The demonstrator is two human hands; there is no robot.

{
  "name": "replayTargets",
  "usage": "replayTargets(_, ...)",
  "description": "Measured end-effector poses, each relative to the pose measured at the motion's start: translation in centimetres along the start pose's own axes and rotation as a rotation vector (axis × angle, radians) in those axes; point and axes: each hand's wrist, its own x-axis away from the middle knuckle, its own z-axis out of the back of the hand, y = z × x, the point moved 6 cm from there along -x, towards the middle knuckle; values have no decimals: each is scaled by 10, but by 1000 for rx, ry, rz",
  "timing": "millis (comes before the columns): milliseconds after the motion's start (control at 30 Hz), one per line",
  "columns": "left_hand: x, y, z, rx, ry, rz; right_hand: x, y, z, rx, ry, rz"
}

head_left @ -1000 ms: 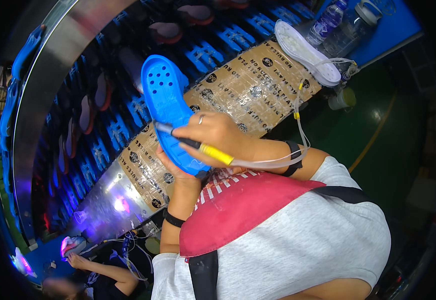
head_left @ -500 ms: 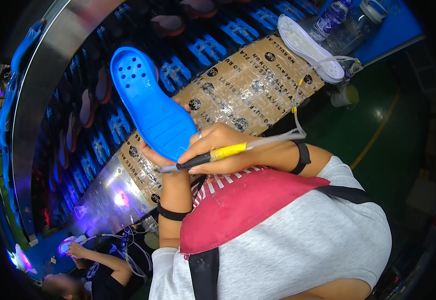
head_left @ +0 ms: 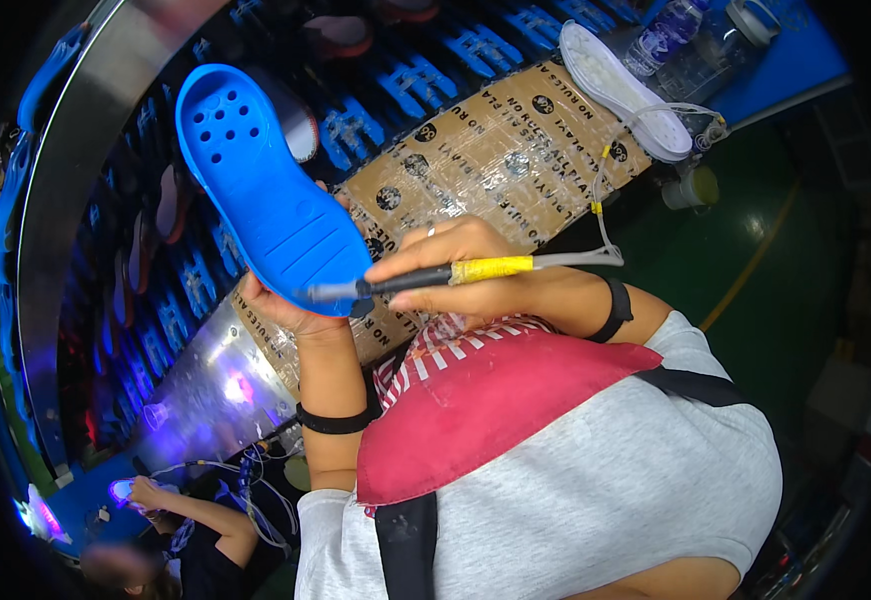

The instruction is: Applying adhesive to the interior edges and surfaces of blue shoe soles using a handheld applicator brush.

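A bright blue shoe sole (head_left: 274,195), with round holes at its far end and grooves toward its near end, is tilted up in front of me. My left hand (head_left: 278,305) grips its near end from below, with most of the fingers hidden behind it. Closed around a brush-tipped pen tool (head_left: 411,281) is my right hand (head_left: 468,262). That tool has a dark barrel, a yellow-taped grip and a clear hose at its back. Its blurred tip lies over the sole's near end; whether it touches cannot be told.
Brown printed cardboard (head_left: 476,170) under clear film covers the bench. A white sole-shaped tray (head_left: 621,95) with whitish contents sits at its far right, beside a bottle (head_left: 668,38) and a clear jug (head_left: 721,60). Blue racks (head_left: 411,85) run behind. A co-worker (head_left: 206,520) is at lower left.
The blue sole has moved left and slightly up with my left hand. My right hand has lifted the tool, its tip shifting from below the sole's near edge to over its surface.
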Motion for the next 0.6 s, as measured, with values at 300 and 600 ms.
replayTargets(300, 0, 10, -5, -98, -123, 104, 7, 5, -11, 58, -143, 90)
replayTargets(600, -5, 19, 26, -210, 102, 215, 2, -10, -6, 266, -98, 296)
